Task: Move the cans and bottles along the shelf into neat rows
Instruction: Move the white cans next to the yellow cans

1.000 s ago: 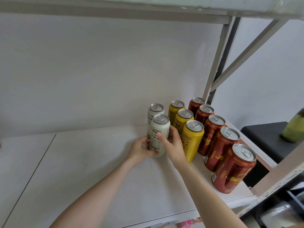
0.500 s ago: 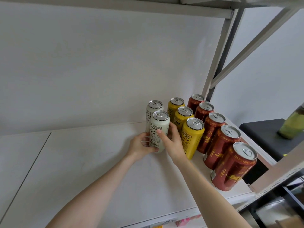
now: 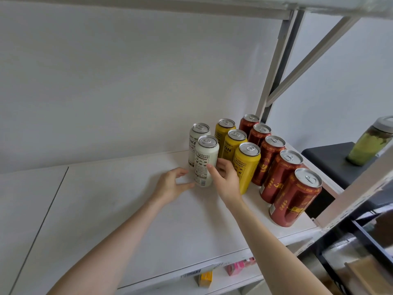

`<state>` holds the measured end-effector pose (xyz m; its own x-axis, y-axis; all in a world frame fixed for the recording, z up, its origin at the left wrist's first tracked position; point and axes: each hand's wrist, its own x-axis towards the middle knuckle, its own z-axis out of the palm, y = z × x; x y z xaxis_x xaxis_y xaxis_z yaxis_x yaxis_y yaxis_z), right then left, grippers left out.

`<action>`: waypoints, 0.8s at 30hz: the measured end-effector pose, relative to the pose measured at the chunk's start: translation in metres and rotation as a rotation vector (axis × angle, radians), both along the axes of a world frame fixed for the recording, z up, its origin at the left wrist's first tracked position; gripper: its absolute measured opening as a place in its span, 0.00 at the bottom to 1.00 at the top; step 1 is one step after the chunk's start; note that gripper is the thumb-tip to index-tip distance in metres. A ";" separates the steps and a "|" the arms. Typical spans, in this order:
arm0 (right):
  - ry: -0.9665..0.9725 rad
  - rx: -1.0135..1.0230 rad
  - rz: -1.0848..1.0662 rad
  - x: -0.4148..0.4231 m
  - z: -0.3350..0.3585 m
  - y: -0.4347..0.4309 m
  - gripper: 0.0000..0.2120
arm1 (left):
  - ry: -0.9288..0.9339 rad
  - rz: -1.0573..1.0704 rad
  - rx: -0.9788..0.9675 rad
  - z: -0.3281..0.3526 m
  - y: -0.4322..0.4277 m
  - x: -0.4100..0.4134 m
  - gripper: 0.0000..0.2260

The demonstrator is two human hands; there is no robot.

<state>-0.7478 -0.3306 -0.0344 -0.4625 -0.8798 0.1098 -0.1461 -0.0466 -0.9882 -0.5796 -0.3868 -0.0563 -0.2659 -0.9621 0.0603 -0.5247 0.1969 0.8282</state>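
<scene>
Front white can (image 3: 205, 161): upright on the shelf (image 3: 127, 209), toward the back right, label and barcode facing the camera. Rear white can (image 3: 197, 133) stands right behind it, touching or nearly so; the two make a short row running to the wall (image 3: 127, 81).

Right hand (image 3: 225, 179): grip closed round the front white can. The thumb lies across the can's front and the fingers reach behind it, into the gap beside the nearest yellow can.

Left hand (image 3: 170, 186): grip loose and holding nothing, fingers half curled and spread. The thumb tip is at the can's lower left edge; cannot tell whether it touches. The other fingers are clear of the can.

Yellow cans (image 3: 235, 143): three, upright, in a row just right of the white pair, front to back. The front one stands further forward than the front white can.

Red cans (image 3: 280, 171): five, upright, in a longer row right of the yellow ones, at the shelf's right end. The nearest one stands close to the front edge.

A grey post (image 3: 274, 67) with a slanted brace rises behind the red row. Beyond the shelf's right end, a jar (image 3: 368, 145) of green contents sits on a black top (image 3: 331, 160). Below the shelf's front edge: a pink packet (image 3: 238, 266) and a yellow packet (image 3: 205, 278).
</scene>
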 end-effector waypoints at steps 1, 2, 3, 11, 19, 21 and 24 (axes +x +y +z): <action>0.050 0.005 -0.017 0.001 -0.001 0.005 0.19 | -0.065 -0.002 -0.051 0.001 0.004 0.008 0.21; 0.114 0.011 -0.031 0.002 -0.002 0.010 0.20 | -0.129 -0.001 -0.103 0.001 0.009 0.016 0.21; 0.189 0.018 -0.042 0.003 -0.003 0.017 0.22 | -0.192 0.005 -0.152 0.002 0.014 0.023 0.21; 0.838 0.156 -0.003 0.016 -0.007 0.072 0.28 | -0.533 -0.036 -0.447 0.000 0.062 0.066 0.20; 1.160 0.261 0.050 0.028 -0.009 0.110 0.31 | -0.739 -0.081 -0.501 0.002 0.103 0.079 0.24; 1.206 0.279 0.050 0.031 -0.009 0.118 0.32 | -0.758 -0.079 -0.525 0.003 0.113 0.084 0.24; 1.252 0.297 0.055 0.037 -0.009 0.130 0.33 | -0.785 -0.071 -0.532 0.005 0.126 0.093 0.25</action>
